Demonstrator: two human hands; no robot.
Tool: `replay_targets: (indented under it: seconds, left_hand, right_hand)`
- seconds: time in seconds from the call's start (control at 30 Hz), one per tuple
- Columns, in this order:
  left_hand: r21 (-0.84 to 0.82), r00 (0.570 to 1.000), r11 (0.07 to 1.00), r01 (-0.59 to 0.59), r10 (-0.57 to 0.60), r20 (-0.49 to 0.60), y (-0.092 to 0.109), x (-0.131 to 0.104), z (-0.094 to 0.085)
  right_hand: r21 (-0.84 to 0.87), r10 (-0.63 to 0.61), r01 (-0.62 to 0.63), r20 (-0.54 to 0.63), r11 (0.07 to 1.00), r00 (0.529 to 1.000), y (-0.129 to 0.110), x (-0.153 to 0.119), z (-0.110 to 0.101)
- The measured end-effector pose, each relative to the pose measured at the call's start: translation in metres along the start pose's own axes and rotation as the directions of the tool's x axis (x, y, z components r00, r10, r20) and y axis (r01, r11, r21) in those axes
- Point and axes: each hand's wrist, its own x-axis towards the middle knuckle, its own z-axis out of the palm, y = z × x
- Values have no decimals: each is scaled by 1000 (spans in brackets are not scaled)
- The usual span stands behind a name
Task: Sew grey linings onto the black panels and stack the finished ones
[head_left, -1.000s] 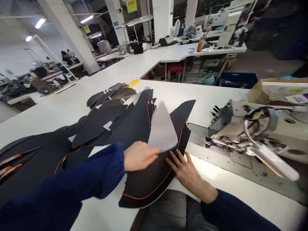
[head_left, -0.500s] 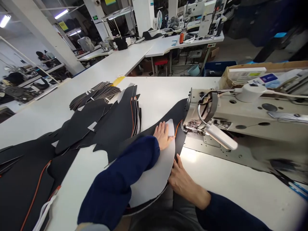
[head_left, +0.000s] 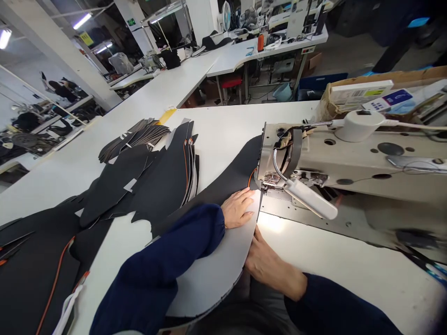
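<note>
My left hand lies flat, fingers stretched, on the tip of a light grey fabric panel and the black panel beside it. My right hand grips the right edge of the grey panel close to the table's front, its fingertips partly hidden. The grey panel's tip reaches the presser foot area of a sewing machine. An orange piping strip shows on the black panel by the machine head. The grey panel's lower curved edge hangs over my lap.
Stacked black cut pieces with orange piping lie left on the white table. A fanned pile of pieces is behind them. A white lamp hangs at the machine head. A cardboard box stands behind; scissors lie at far right.
The grey panel's tip has shifted right, up against the presser foot area. My left hand has slid slightly closer to me relative to the piping. My right hand keeps its hold on the edge.
</note>
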Motion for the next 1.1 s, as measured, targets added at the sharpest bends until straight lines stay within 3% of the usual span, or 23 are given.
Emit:
replay_targets:
  seconds: [0.37, 0.77, 0.97, 1.1]
  left_hand:
    - [52, 999, 998, -40, 40, 10, -3, 3, -3]
    - [71, 999, 997, -27, 24, 39, 1, 26, -2]
    - [104, 991, 989, 102, -110, 79, 20, 31, -4]
    - [104, 951, 967, 234, -250, 182, 40, 39, -9]
  right_hand:
    - [50, -19, 16, 59, 999, 998, 9, -1, -11]
    - [60, -10, 3, 108, 998, 994, 25, -9, -13]
    - [10, 12, -13, 113, 1000, 994, 22, -8, -18]
    - [-120, 73, -64, 77, 991, 994, 1, -12, -19]
